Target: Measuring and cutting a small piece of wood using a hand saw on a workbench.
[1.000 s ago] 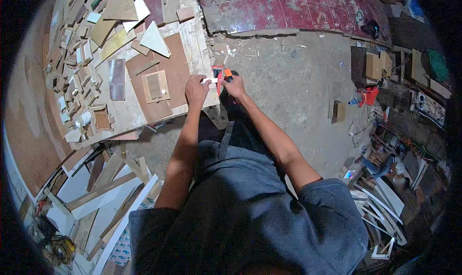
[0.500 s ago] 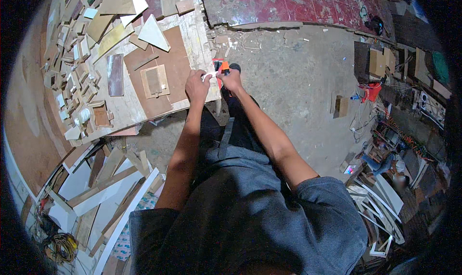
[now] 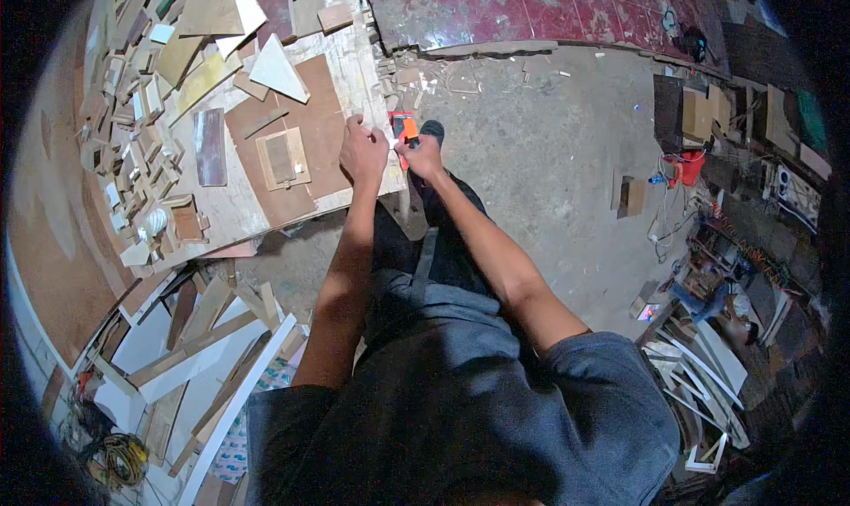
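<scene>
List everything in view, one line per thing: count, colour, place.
orange tool: one, orange and black, in the right hand at the workbench corner
small white piece: one, white, between the two hands
workbench: one, pale and worn, upper left
brown panel: one, brown, on the workbench beside the left hand
wood offcuts: many, tan and white, over the left of the workbench
white strips: several, white, leaning below the workbench
concrete floor: grey, centre right
red floor: dark red, top
left hand: one, on the workbench edge
right hand: one, gripping the orange tool
</scene>
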A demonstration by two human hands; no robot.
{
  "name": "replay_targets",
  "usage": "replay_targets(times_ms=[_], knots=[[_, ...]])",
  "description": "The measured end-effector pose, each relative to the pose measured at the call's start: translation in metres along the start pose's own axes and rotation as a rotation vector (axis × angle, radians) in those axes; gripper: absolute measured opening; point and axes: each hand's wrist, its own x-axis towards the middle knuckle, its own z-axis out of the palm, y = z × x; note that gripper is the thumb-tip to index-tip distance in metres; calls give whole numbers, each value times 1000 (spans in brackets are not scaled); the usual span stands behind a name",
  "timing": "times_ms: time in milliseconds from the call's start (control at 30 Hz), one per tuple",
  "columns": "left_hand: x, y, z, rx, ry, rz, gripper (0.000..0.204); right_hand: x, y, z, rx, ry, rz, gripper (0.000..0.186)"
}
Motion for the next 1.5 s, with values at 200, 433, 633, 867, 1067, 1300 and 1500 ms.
replay_targets(times_ms=[200, 433, 633, 867, 1067, 1300, 1500], knots=[[31, 17, 22, -18, 128, 199, 32, 6, 9, -3, -115, 90, -109, 21], [43, -1, 44, -6, 290, 423, 26, 6, 2, 1, -6, 154, -169, 27], [39, 9, 42, -9, 231, 274, 22, -1, -1, 0, -51, 121, -126, 27], [40, 10, 41, -57, 274, 296, 21, -6, 1, 9, 41, 156, -80, 25], [37, 7, 41, -52, 232, 275, 23, -5, 2, 10, 20, 217, -169, 26], [35, 6, 42, -49, 220, 271, 23, -2, 8, 11, -6, 204, -155, 26], [37, 0, 43, -35, 190, 322, 21, -3, 9, 15, 62, 188, -94, 25]])
